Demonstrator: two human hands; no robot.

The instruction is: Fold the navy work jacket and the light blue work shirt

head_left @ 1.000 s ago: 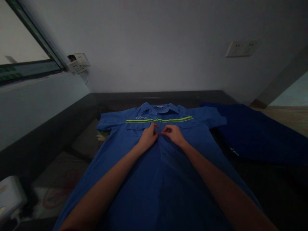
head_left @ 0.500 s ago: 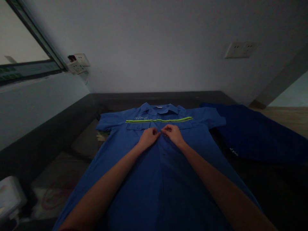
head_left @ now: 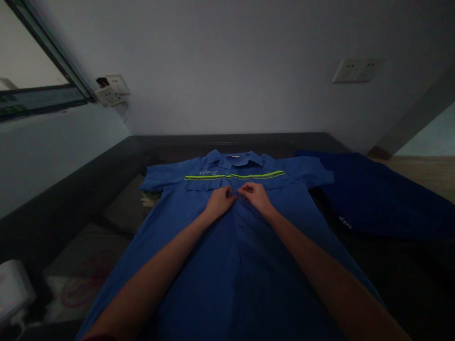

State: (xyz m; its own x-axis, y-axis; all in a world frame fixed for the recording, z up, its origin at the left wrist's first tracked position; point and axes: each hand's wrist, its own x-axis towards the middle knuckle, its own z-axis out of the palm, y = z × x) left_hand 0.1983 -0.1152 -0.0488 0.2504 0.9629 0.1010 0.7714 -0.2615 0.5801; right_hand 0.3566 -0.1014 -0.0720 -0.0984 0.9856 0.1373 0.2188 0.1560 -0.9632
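Note:
A blue short-sleeved work shirt (head_left: 199, 246) lies spread out front side up, its collar toward the wall. A yellow-green stripe (head_left: 258, 176) crosses its chest, with white lettering above it on the left. My left hand (head_left: 220, 201) pinches the shirt's front opening just below the stripe. Close beside it, my right hand (head_left: 255, 196) pinches the other edge of the opening with thumb and forefinger. The fingertips of both hands nearly meet. Any button between them is too small and dark to make out.
A darker blue garment (head_left: 377, 199) lies to the right, partly under the shirt's sleeve. A white device (head_left: 16, 289) stands at the lower left. Wall sockets (head_left: 358, 70) are on the back wall, and a window frame (head_left: 39, 102) is at the upper left.
The camera view has shifted very slightly. Both hands stay at the same spot on the shirt front, still pinching.

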